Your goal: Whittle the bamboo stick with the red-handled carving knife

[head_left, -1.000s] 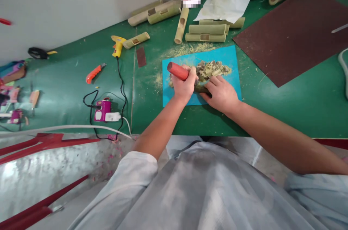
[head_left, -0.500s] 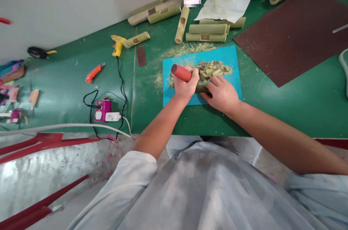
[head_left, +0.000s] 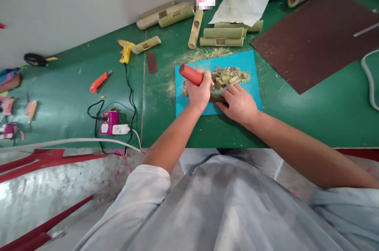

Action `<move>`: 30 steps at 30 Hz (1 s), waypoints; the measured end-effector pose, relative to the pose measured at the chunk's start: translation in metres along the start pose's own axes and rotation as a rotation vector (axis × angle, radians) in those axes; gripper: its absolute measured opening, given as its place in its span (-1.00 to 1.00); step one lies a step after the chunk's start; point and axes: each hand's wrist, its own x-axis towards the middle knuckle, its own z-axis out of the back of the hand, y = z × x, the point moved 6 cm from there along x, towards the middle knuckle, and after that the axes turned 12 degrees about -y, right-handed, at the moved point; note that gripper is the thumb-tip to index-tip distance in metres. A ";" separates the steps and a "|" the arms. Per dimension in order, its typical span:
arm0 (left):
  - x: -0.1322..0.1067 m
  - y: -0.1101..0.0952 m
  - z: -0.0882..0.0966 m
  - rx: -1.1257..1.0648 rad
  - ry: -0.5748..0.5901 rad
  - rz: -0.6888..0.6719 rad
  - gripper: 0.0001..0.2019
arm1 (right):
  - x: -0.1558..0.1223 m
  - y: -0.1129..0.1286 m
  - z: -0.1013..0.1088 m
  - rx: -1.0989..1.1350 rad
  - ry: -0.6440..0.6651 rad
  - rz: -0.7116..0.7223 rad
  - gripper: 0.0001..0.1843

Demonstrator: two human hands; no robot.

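The thick red-handled tool (head_left: 191,74) slanted with its butt toward ten o'clock, its working end hidden, while the dark greenish bamboo piece (head_left: 217,97), partly covered, lay on the blue sheet (head_left: 181,104), at seven o'clock from the shavings (head_left: 229,78).

One bare left hand (head_left: 200,92), one bare right hand (head_left: 241,104), one red cylindrical handle (head_left: 191,74), one blue rectangular mat (head_left: 247,59). Left: one yellow plastic glue gun (head_left: 126,51), one orange-handled cutter (head_left: 99,82). Far left: three cylindrical bamboo tubes (head_left: 168,20) together. Far: one flat-lying white paper sheet (head_left: 241,2). Right: one large dark-brown flat board (head_left: 319,41).
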 end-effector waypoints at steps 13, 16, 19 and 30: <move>-0.004 -0.005 0.004 0.036 0.057 -0.002 -0.65 | 0.001 0.005 0.007 -0.083 -0.066 0.000 -0.85; -0.005 -0.007 0.002 0.068 0.089 -0.082 -0.63 | 0.001 0.004 0.005 -0.076 -0.070 -0.001 -0.86; -0.007 -0.009 0.003 0.104 0.115 -0.209 -0.62 | 0.001 0.001 0.002 -0.073 -0.069 0.003 -0.86; -0.003 -0.004 -0.005 0.098 0.129 -0.197 -0.56 | 0.007 -0.008 0.002 0.034 -0.071 -0.019 -0.85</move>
